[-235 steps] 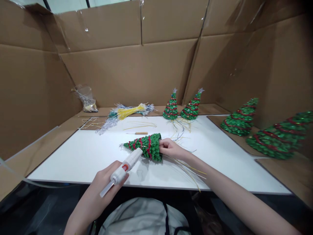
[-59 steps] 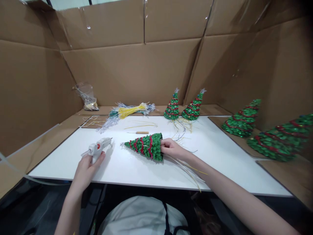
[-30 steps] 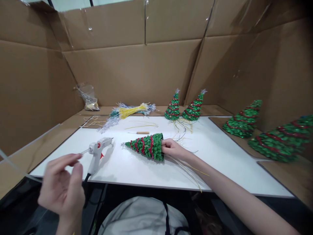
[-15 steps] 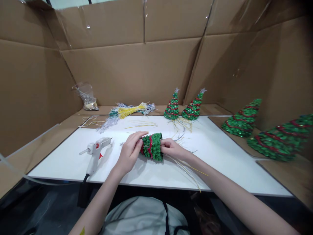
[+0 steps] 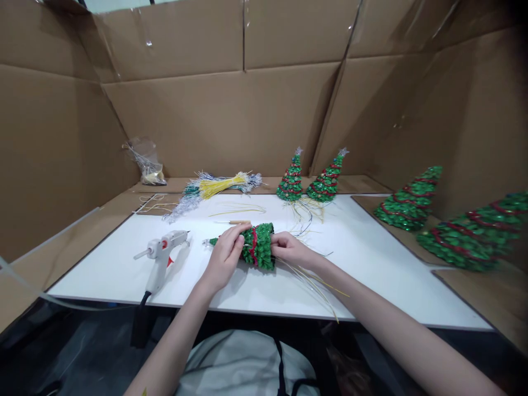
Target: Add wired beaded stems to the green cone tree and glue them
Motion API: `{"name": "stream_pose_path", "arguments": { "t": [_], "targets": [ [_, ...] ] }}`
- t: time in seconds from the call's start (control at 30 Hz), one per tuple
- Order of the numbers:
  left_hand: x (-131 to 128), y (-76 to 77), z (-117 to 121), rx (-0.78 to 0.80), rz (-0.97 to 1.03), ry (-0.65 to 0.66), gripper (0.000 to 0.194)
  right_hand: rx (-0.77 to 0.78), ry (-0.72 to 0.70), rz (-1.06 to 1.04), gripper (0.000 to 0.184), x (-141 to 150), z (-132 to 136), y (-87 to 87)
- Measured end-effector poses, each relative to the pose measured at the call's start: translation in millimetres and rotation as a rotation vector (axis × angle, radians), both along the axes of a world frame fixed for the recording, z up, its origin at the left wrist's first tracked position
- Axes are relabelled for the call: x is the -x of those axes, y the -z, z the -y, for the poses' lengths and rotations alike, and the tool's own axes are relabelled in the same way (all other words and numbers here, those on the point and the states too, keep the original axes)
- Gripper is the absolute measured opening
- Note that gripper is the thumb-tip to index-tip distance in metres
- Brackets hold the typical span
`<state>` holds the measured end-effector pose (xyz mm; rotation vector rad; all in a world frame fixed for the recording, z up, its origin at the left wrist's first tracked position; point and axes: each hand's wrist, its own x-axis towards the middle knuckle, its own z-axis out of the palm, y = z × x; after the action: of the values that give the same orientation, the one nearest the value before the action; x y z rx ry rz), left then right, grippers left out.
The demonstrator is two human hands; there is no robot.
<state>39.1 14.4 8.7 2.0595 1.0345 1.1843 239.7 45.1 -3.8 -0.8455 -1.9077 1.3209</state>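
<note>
Looked light and probably hollow, being a small green tree (image 5: 265, 250) of packed, glossy pieces; seemed fairly stiff along the cone, yet likely delicate at the red garland (image 5: 254, 246) and the silvery tip ornament (image 5: 205, 242), and perhaps a little slick in the shiny spots. Called, in all likelihood, for a gentle hold around the thick lower body or at the base rim, without pressing on tip or garland. Lay on its side on the white tabletop (image 5: 371, 264), directly between the left hand (image 5: 223, 258) and the right hand (image 5: 290, 250), wide end against the right fingers, narrow end passing under the left hand and poking out beyond it. Grasped lightly by the left hand, fingers over the top and thumb on the near side. Met at the base by the right hand's curled fingers, tips hidden, with no way to tell whether pinching or merely resting there. Trailed pale and yellow wires (image 5: 315, 284) from beneath the right hand. Shared the tabletop with a white glue gun (image 5: 160, 258) left of the left hand.
</note>
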Motion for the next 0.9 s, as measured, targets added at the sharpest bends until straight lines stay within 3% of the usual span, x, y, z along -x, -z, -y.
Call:
{"name": "stream_pose_path", "arguments": {
  "t": [0.7,0.9],
  "targets": [
    [-1.0,2.1,3.1,-0.053,-0.073,-0.035,0.037,0.041,-0.009,-0.062,0.024,2.4,3.5,-3.6],
    [-0.9,2.1,3.0,-0.061,-0.082,-0.035,0.037,0.066,0.002,-0.038,0.035,2.7,1.4,-2.5]
  ]
}}
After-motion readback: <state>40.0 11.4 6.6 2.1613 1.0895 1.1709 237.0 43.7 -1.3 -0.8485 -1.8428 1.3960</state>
